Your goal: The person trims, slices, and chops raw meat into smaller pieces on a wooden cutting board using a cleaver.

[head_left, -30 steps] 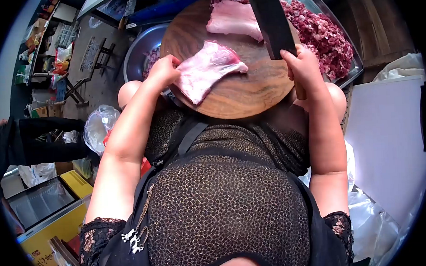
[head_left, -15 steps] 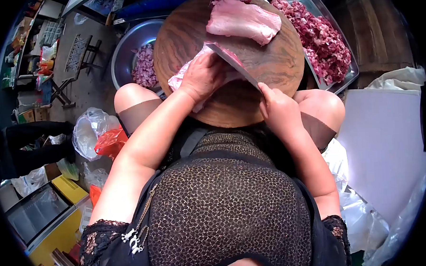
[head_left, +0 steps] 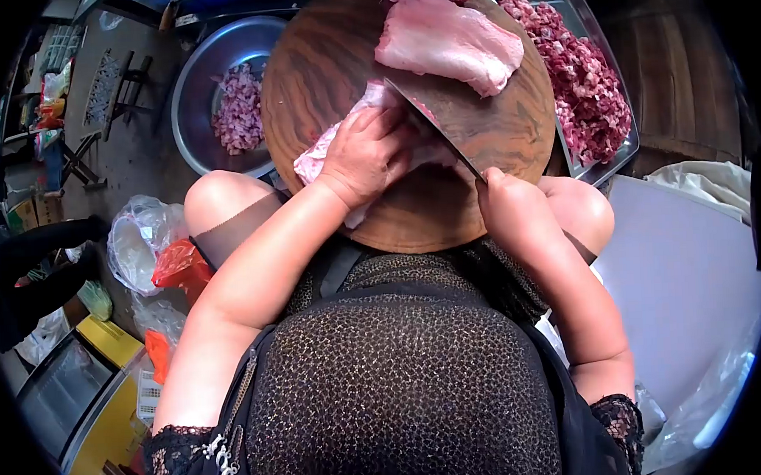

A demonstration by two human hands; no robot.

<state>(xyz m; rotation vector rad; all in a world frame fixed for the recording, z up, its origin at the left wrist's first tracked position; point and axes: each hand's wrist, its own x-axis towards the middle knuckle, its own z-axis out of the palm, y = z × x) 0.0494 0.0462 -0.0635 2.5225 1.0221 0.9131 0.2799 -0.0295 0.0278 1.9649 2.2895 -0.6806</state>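
My left hand [head_left: 367,156] presses down on a pale pink piece of raw meat [head_left: 312,162], fingers curled over it; part of the meat is hidden beneath. Closed around the handle of a knife [head_left: 437,126], my right hand [head_left: 515,208] holds the blade slanting up and left, right beside the left fingertips. The blade shows nearly edge-on against the meat's right side. Both rest over a round wooden chopping block [head_left: 306,79]. Farther back on the block lies a thick slab of pale meat [head_left: 448,43], with darker meat behind it.
A metal bowl [head_left: 190,118] left of the block holds diced meat [head_left: 241,108]. To the right, a metal tray [head_left: 633,146] carries a heap of chopped red meat [head_left: 582,84]. Plastic bags [head_left: 147,239] lie at the left, near a person's dark-clothed legs [head_left: 46,260].
The knife blade has tipped from showing its flat side to nearly edge-on. My right hand sits slightly lower and farther right. My left hand stays on the meat; the view has shifted a little.
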